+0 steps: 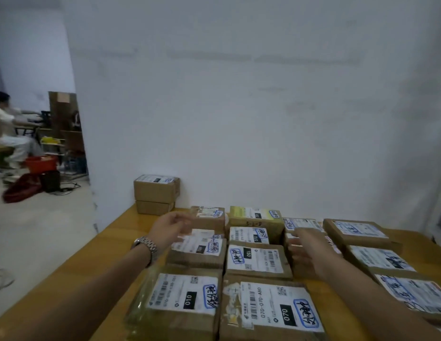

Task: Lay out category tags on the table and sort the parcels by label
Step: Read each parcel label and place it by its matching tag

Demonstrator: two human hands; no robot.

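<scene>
Several cardboard parcels with white shipping labels lie in rows on the wooden table [111,244]. Nearest me are a parcel marked 010 [182,295] and a parcel marked 070 [276,308]; behind them lies one marked 150 [257,260]. My left hand [169,228], a metal watch on its wrist, hovers over the left column with fingers loosely curled and nothing in them. My right hand [305,249] reaches forward over a parcel [295,263] in the third column, fingers extended; it hides most of that parcel. Both hands are blurred. No separate category tags show.
Two stacked boxes [155,194] stand at the table's far left corner against the white wall. More parcels [382,259] line the right side. Beyond the wall's left edge a seated person [8,134], a red tub [41,163] and floor clutter show.
</scene>
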